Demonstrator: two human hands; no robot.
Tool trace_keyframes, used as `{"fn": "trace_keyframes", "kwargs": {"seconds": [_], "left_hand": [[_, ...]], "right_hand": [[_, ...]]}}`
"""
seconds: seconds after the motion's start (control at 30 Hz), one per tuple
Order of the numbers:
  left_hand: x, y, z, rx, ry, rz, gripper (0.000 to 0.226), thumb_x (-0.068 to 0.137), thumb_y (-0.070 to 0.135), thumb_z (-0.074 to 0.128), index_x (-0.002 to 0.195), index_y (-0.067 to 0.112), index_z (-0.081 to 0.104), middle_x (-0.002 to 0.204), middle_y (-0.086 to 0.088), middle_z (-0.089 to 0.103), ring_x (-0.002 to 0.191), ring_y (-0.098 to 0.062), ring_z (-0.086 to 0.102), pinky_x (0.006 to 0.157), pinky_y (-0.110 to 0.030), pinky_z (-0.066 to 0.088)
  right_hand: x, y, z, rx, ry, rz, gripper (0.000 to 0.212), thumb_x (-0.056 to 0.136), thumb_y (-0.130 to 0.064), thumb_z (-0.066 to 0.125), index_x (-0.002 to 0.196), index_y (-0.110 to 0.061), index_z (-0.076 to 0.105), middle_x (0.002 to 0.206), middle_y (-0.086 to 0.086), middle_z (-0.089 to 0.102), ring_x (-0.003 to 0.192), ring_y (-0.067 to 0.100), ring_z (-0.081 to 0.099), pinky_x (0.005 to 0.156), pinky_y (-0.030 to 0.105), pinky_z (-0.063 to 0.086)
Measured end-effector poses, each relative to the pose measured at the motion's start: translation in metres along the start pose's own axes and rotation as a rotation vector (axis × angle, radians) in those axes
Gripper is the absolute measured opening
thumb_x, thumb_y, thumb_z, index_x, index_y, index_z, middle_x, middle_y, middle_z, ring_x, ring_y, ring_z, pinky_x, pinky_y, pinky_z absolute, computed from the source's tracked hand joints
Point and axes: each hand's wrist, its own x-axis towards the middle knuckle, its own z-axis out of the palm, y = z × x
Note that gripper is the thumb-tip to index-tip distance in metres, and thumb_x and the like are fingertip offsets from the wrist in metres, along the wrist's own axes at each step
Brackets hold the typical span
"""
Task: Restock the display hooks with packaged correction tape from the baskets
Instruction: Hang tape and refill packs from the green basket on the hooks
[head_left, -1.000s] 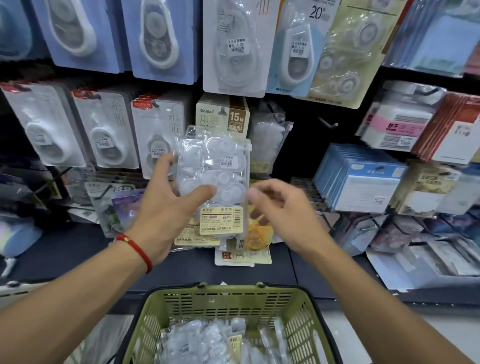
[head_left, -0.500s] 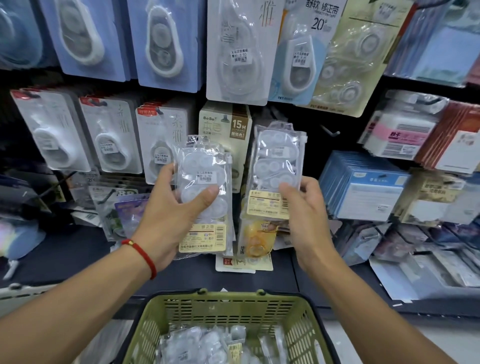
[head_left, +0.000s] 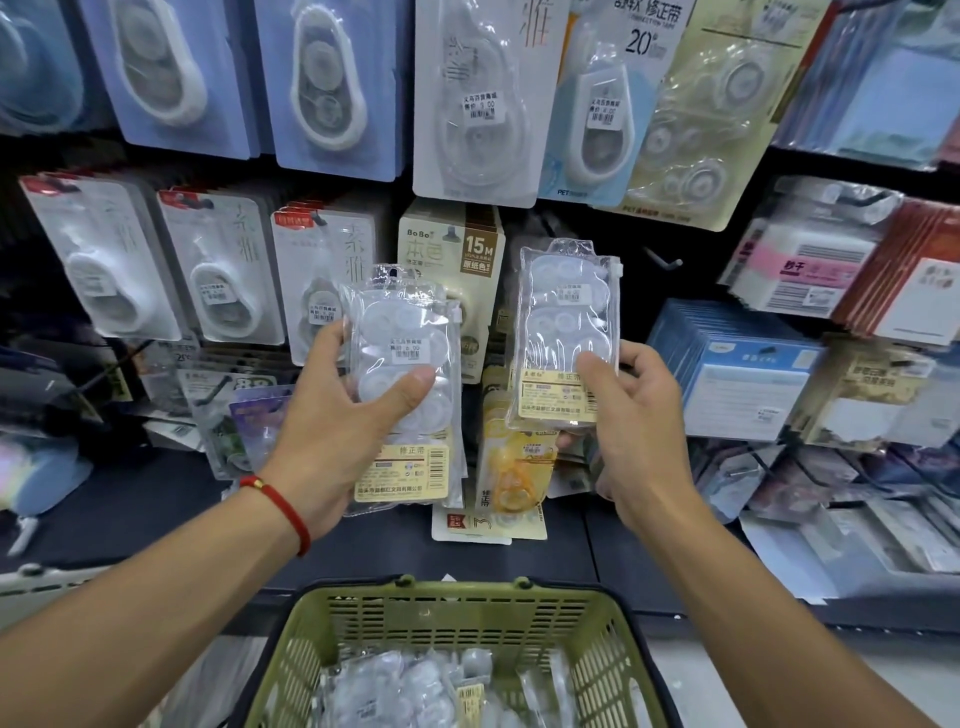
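Green basket (head_left: 613, 670) holds clear correction tape packs (head_left: 405, 691).

Dark display wall (head_left: 566, 228) with hooks carries hanging goods. Top row: blue-backed tape cards (head_left: 322, 83), white card (head_left: 478, 98), pale yellow refill card (head_left: 711, 114). Middle row: three white cards with red tops (head_left: 218, 270), beige box marked 15M (head_left: 449, 260), one bare hook (head_left: 662, 260) just right of it. Far right: stacked blue packs (head_left: 737, 364), red-edged packs (head_left: 914, 280). Dark ledge (head_left: 519, 556) below; flat card lies on it (print too small to read). Green basket (head_left: 457, 618) in front, clear packets (head_left: 415, 691) inside.
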Motion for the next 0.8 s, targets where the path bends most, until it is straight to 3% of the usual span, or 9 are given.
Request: {"fn": "trace_keyframes", "kwargs": {"seconds": [0.37, 0.43, 0.47, 0.53, 0.57, 0.7, 0.8], "left_hand": [[0.0, 0.0, 0.0, 0.003, 0.006, 0.011, 0.111, 0.057, 0.041, 0.093, 0.154, 0.027, 0.041, 0.139, -0.01, 0.068, 0.119, -0.034, 0.071, 0.106, -0.061, 0.052], [0.0, -0.001, -0.001, 0.006, 0.007, 0.009, 0.106, 0.06, 0.041, 0.094, 0.152, 0.029, 0.042, 0.136, -0.008, 0.07, 0.117, -0.034, 0.072, 0.105, -0.062, 0.052], [0.0, -0.002, 0.0, 0.01, 0.005, 0.009, 0.105, 0.061, 0.04, 0.095, 0.151, 0.03, 0.043, 0.137, -0.008, 0.069, 0.118, -0.035, 0.071, 0.105, -0.063, 0.051], [-0.001, -0.002, 0.001, 0.015, -0.006, 0.001, 0.105, 0.061, 0.04, 0.098, 0.15, 0.031, 0.044, 0.139, -0.009, 0.067, 0.121, -0.036, 0.069, 0.105, -0.063, 0.052], [-0.002, -0.003, 0.002, 0.021, -0.015, 0.003, 0.103, 0.061, 0.039, 0.098, 0.149, 0.029, 0.045, 0.137, -0.008, 0.069, 0.119, -0.035, 0.071, 0.103, -0.061, 0.054], [-0.008, -0.01, 0.008, 0.064, -0.059, 0.026, 0.087, 0.061, 0.029, 0.093, 0.138, 0.024, 0.052, 0.116, -0.002, 0.079, 0.104, -0.025, 0.078, 0.084, -0.042, 0.065], [-0.012, -0.013, 0.014, 0.068, -0.086, 0.032, 0.072, 0.065, 0.019, 0.092, 0.127, 0.025, 0.056, 0.113, -0.001, 0.079, 0.101, -0.023, 0.078, 0.076, -0.033, 0.065]], "right_hand": [[0.003, 0.003, -0.003, -0.025, 0.059, -0.038, 0.028, 0.09, -0.041, 0.068, 0.107, -0.02, 0.062, 0.088, 0.01, 0.08, 0.067, 0.039, 0.073, 0.047, 0.034, 0.053], [0.005, 0.005, -0.006, -0.157, 0.072, 0.0, 0.026, 0.094, -0.042, 0.067, 0.112, -0.024, 0.063, 0.094, 0.002, 0.08, 0.081, 0.029, 0.077, 0.058, 0.04, 0.059], [0.006, 0.007, -0.009, -0.301, 0.081, 0.018, 0.029, 0.096, -0.044, 0.066, 0.118, -0.026, 0.062, 0.104, -0.005, 0.079, 0.094, 0.022, 0.076, 0.071, 0.043, 0.061], [0.008, 0.01, -0.014, -0.656, 0.089, 0.02, 0.043, 0.098, -0.047, 0.064, 0.135, -0.027, 0.053, 0.13, -0.009, 0.062, 0.116, 0.014, 0.063, 0.094, 0.042, 0.054], [0.006, 0.009, -0.014, -0.756, 0.073, -0.01, 0.045, 0.099, -0.046, 0.064, 0.139, -0.027, 0.051, 0.135, -0.007, 0.056, 0.119, 0.012, 0.058, 0.097, 0.04, 0.05], [-0.006, 0.004, 0.001, -0.603, -0.211, -0.034, 0.023, 0.097, -0.042, 0.068, 0.116, -0.028, 0.068, 0.11, -0.013, 0.07, 0.101, 0.005, 0.066, 0.095, 0.041, 0.057], [-0.022, 0.004, 0.018, -0.553, -0.425, -0.007, 0.039, 0.086, -0.063, 0.066, 0.106, -0.03, 0.072, 0.096, -0.009, 0.072, 0.089, 0.011, 0.07, 0.081, 0.045, 0.063]]}}
